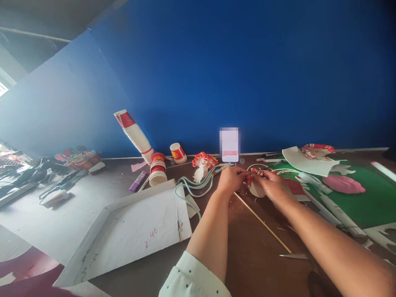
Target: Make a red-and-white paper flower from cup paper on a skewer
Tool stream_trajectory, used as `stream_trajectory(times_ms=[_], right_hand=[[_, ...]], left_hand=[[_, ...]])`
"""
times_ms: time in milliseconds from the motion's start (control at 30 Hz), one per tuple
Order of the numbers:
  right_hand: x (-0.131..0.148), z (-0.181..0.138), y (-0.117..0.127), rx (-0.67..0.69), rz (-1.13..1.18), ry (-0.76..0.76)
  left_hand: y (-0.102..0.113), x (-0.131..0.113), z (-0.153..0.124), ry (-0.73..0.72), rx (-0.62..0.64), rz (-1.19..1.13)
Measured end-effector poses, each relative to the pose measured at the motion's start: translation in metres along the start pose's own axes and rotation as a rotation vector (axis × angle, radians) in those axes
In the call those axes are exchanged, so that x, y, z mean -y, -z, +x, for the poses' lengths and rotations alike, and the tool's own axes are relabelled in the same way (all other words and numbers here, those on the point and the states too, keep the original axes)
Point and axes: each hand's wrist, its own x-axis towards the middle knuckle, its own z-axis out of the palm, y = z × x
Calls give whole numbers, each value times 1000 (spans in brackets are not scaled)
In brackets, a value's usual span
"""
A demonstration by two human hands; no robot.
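Note:
Between my two hands is a cut paper cup, its sides snipped into red and white strips that curl around a pale round base. My left hand pinches the strips on its left side. On the right, my right hand is closed on the cup's edge, and its fingertips are partly hidden. A thin wooden stick lies just below the hands, slanting toward a pointed metal blade. Left of my hands rests a similar cut cup with red and white curls.
A leaning stack of paper cups and a single cup stand by the blue partition. A white cardboard lid, pale cable and purple glue stick lie left. Green sheet and pink paper are right.

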Motion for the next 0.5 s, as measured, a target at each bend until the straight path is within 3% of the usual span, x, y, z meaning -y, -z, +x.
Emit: stream_trajectory(times_ms=[500], right_hand=[[14,-8,1,-21,93,-15]], left_hand=[[1,3,1,25,6,-62]])
